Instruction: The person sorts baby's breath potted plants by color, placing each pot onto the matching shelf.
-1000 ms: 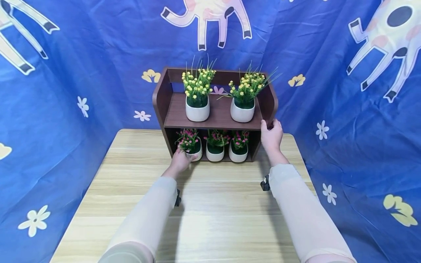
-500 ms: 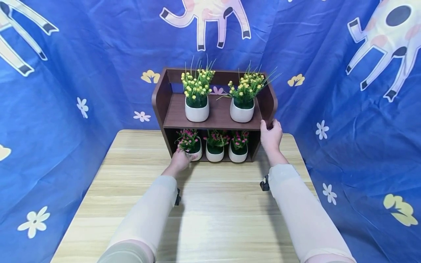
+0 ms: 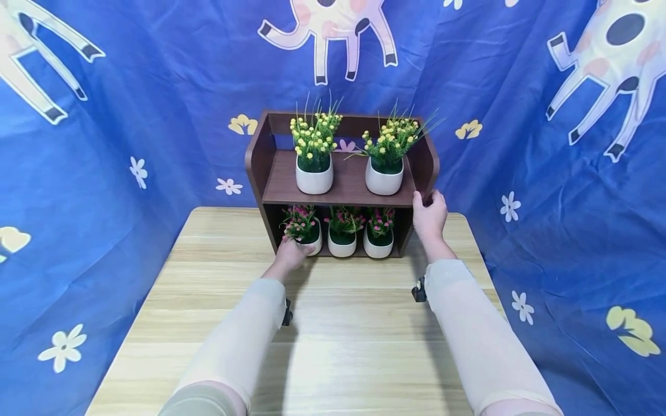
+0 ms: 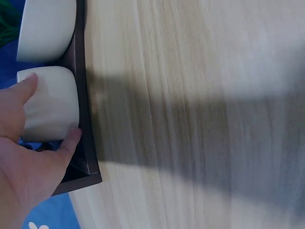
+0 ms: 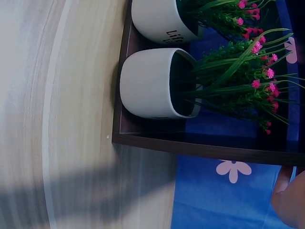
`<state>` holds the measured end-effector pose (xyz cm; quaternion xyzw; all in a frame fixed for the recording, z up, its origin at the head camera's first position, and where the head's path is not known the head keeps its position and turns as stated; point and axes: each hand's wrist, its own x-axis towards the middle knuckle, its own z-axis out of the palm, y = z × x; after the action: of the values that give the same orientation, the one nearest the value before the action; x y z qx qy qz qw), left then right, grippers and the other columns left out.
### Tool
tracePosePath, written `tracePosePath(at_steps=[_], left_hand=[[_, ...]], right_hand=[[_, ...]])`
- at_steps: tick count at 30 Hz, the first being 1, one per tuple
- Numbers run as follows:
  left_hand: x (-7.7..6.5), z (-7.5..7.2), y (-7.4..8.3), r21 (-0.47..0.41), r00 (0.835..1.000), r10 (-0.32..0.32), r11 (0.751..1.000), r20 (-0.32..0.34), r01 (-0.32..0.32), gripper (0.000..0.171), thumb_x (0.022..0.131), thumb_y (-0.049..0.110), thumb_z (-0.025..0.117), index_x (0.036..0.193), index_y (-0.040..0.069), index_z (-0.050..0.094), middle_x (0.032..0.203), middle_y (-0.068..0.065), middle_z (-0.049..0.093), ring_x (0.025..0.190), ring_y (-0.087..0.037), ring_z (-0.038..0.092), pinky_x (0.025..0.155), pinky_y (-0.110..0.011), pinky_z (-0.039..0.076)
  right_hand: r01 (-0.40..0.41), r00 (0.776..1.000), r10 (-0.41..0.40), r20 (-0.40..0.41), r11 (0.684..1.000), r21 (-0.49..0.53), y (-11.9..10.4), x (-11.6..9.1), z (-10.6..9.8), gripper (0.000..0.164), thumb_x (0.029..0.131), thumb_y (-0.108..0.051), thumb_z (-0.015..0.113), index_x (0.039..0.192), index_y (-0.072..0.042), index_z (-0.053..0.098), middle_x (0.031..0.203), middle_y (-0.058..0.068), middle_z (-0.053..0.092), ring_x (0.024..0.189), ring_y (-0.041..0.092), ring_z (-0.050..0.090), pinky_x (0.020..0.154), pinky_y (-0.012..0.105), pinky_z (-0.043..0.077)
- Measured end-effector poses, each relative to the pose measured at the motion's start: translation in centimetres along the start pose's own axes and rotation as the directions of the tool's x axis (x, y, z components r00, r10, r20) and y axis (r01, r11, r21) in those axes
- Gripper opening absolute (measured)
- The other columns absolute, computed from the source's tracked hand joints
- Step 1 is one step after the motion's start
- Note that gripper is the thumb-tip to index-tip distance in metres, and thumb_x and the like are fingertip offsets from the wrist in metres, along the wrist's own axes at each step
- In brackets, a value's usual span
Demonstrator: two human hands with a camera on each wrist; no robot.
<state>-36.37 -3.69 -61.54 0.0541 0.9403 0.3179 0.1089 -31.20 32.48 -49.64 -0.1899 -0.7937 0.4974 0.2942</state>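
Note:
A dark brown two-tier shelf (image 3: 343,180) stands at the back of the wooden table. My left hand (image 3: 291,254) is at the leftmost lower pot of pink flowers (image 3: 314,245); in the left wrist view thumb and finger span this white flowerpot (image 4: 53,107), which sits inside the shelf's bottom edge. My right hand (image 3: 430,219) holds the shelf's right side panel near the upper board, thumb in front and the other fingers mostly hidden behind. In the right wrist view only part of the right hand (image 5: 290,202) shows, beside the panel (image 5: 205,149).
Two white pots with yellow flowers, a left one (image 3: 314,176) and a right one (image 3: 384,178), stand on the upper board. Below are a middle pink-flowered pot (image 3: 341,248) and a right one (image 3: 378,249). A blue patterned curtain (image 3: 187,115) hangs behind the table (image 3: 354,323).
The head view has shifted slightly. My left hand sits slightly further right in it, with its thumb showing less beside the pot. The right hand keeps its hold on the shelf.

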Motion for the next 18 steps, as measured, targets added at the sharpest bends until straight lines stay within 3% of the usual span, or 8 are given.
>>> tracePosePath(at_steps=[2,4,7,9,12,15,18], left_hand=[[1.1,0.8,-1.4,-0.006,1.0,-0.002,1.0,-0.024,0.002,0.072,0.094,0.044,0.078,0.138,-0.011,0.064,0.145,-0.036,0.063,0.143,-0.053,0.054,0.126,-0.058,0.043],[3.0,2.4,-3.9,-0.025,0.998,0.013,1.0,-0.057,-0.015,0.083,0.089,0.045,0.08,0.141,-0.016,0.058,0.146,-0.041,0.059,0.14,-0.055,0.054,0.124,-0.06,0.044],[6.0,5.0,-7.9,-0.032,0.991,0.061,0.997,-0.119,-0.065,0.103,0.082,0.043,0.085,0.152,-0.018,0.041,0.145,-0.043,0.055,0.137,-0.057,0.057,0.12,-0.062,0.048],[7.0,6.1,-9.6,-0.051,0.99,0.072,0.996,-0.122,-0.079,0.115,0.08,0.04,0.087,0.16,-0.016,0.026,0.148,-0.045,0.052,0.138,-0.059,0.055,0.121,-0.061,0.047],[6.1,6.1,-9.1,-0.049,0.997,0.029,0.998,-0.071,-0.033,0.122,0.081,0.036,0.086,0.165,-0.014,0.014,0.155,-0.046,0.044,0.145,-0.059,0.049,0.125,-0.063,0.042],[3.1,4.2,-5.8,0.024,0.999,-0.051,0.998,-0.011,0.052,0.117,0.086,0.034,0.082,0.166,-0.015,0.011,0.163,-0.044,0.036,0.152,-0.058,0.042,0.128,-0.066,0.035],[-0.4,1.5,-1.9,0.108,0.996,-0.078,0.992,0.05,0.072,0.105,0.094,0.032,0.075,0.164,-0.018,0.015,0.165,-0.044,0.034,0.154,-0.058,0.038,0.131,-0.066,0.031]], right_hand=[[-0.009,1.0,0.009,0.004,1.0,0.005,0.0,0.1,0.2,0.034,0.103,-0.025,0.069,0.119,0.004,0.067,0.119,0.027,0.062,0.117,0.043,0.058,0.107,0.053,0.047],[-0.02,1.0,0.02,0.01,1.0,0.008,0.1,0.3,0.4,0.033,0.103,-0.025,0.068,0.12,0.004,0.066,0.12,0.027,0.062,0.118,0.043,0.058,0.109,0.054,0.046],[-0.043,0.999,0.043,0.024,0.999,0.008,0.2,0.6,0.6,0.033,0.104,-0.024,0.067,0.121,0.004,0.064,0.122,0.027,0.061,0.119,0.043,0.057,0.11,0.054,0.045],[-0.059,0.998,0.058,0.034,0.998,0.007,0.2,0.9,0.6,0.032,0.104,-0.024,0.066,0.121,0.004,0.063,0.122,0.026,0.061,0.118,0.042,0.057,0.11,0.054,0.045],[-0.091,0.995,0.091,0.042,0.996,0.007,0.4,1.2,0.2,0.031,0.105,-0.024,0.065,0.121,0.003,0.061,0.119,0.025,0.063,0.116,0.04,0.057,0.108,0.052,0.046],[-0.113,0.992,0.114,0.046,0.993,-0.012,0.6,1.6,-0.2,0.032,0.106,-0.026,0.064,0.121,0.003,0.06,0.117,0.025,0.064,0.114,0.039,0.058,0.107,0.051,0.047],[-0.093,0.994,0.098,0.056,0.992,-0.082,0.9,1.7,-0.7,0.037,0.107,-0.031,0.064,0.12,0.003,0.06,0.119,0.026,0.065,0.116,0.043,0.059,0.108,0.054,0.047]])
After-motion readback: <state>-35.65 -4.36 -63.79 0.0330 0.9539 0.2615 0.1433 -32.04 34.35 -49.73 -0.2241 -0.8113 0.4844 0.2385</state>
